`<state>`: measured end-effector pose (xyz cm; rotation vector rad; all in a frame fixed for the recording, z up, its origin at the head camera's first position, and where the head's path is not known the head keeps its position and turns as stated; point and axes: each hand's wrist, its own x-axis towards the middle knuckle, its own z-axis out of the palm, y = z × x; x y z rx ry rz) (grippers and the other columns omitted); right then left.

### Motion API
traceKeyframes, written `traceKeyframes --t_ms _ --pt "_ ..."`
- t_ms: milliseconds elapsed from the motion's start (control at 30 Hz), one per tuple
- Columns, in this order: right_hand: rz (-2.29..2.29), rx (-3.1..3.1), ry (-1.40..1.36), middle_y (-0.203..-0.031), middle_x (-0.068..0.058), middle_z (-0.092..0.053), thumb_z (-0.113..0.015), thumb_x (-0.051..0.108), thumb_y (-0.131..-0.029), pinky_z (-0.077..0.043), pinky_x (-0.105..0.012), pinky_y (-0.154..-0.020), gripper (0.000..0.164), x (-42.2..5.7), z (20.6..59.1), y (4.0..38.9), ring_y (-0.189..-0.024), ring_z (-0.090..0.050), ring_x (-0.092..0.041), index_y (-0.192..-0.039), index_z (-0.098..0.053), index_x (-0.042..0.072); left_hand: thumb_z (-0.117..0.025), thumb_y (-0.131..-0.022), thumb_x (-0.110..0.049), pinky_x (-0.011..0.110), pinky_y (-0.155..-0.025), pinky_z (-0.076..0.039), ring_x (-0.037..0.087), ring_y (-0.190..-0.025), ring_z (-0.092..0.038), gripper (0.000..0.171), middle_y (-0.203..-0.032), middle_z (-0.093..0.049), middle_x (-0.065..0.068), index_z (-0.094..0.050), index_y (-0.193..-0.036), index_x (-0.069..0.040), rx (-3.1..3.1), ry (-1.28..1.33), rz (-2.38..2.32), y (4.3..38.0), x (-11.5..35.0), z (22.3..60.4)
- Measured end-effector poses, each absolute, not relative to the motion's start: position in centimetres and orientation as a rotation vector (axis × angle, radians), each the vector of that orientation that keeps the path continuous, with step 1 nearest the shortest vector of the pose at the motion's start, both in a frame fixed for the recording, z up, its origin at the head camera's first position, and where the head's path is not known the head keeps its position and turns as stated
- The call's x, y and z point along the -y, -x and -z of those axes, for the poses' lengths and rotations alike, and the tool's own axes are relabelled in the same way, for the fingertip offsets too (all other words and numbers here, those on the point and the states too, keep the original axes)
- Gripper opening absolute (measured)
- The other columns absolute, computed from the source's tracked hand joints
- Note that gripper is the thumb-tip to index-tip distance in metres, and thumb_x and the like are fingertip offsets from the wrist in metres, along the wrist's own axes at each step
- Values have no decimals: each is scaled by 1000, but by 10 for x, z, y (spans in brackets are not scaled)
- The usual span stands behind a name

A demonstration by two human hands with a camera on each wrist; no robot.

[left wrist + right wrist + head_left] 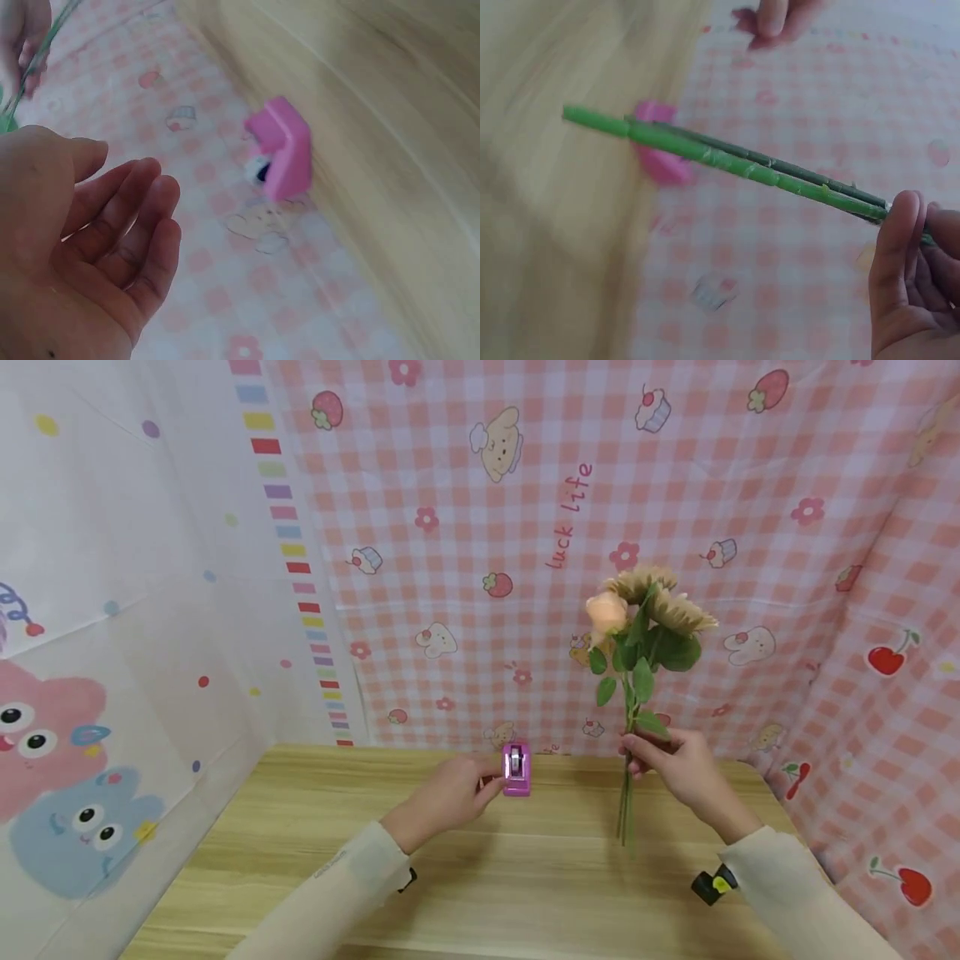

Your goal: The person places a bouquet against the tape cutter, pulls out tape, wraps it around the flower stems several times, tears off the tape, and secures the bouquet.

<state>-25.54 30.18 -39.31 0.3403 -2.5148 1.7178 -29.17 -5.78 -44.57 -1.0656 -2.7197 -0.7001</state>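
My right hand (pixel 684 770) pinches the green stems (pixel 727 163) of a small bunch of artificial flowers (pixel 642 681), held upright with the blooms at the top. A peach rose (pixel 606 610) and beige daisy-like flowers (pixel 678 610) show among green leaves. The cut stem ends hang below the hand. On the table's far part stands a pink tape dispenser (pixel 516 782). Just left of it is my left hand (pixel 452 791), its fingertips overlapping its edge in the head view. In the left wrist view a gap shows between the loosely bent fingers (pixel 161 262) and the dispenser.
The light wood table (pixel 540 893) ends at a pink checked cloth (pixel 465 552) hanging behind it. A white cloth with cartoon figures (pixel 82 818) hangs on the left, and another checked cloth (pixel 892 760) on the right.
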Motion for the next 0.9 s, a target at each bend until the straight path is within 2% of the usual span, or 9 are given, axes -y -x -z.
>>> traceKeyframes --t_ms 133,267,467,633,900 --pt "-1715 2626 -181 -92 -5 -80 -68 34 -112 -67 -33 -80 43 -327 414 246 -81 -79 -16 -123 -75 -7 -65 -113 -25 21 -67 -52 2 -71 -56 23 -81 -67 -11 -83 -100 -16 2730 1064 679 290 67 452" --pt "-1755 2770 -48 -99 -5 -82 -68 33 -112 -67 -36 -83 43 -341 437 234 -83 -80 -18 -126 -75 -7 -66 -112 -26 21 -65 -51 2 -68 -54 25 -78 -67 -11 -82 -95 -17 2737 1080 666 286 69 454" --pt "-1855 2879 -25 -106 -11 -82 -66 26 -113 -67 -35 -78 47 -349 471 227 -80 -76 -14 -137 -67 -15 -67 -112 -24 21 -64 -49 2 -66 -52 21 -78 -68 -10 -85 -106 -15 2754 1096 671 284 66 455" --pt "-1890 2927 -121 -88 -7 -79 -65 18 -112 -66 -30 -69 36 -345 491 223 -72 -73 -10 -123 -70 -16 -68 -111 -25 20 -62 -47 0 -65 -48 21 -75 -63 -11 -83 -102 -13 2763 1183 627 284 64 460" --pt "-1686 3029 -65 -71 -2 -67 -65 16 -109 -58 -27 -59 24 -338 495 220 -62 -64 -11 -106 -72 -7 -64 -114 -28 20 -61 -43 0 -62 -46 31 -70 -57 -12 -82 -94 -12 2817 1214 610 285 64 462"
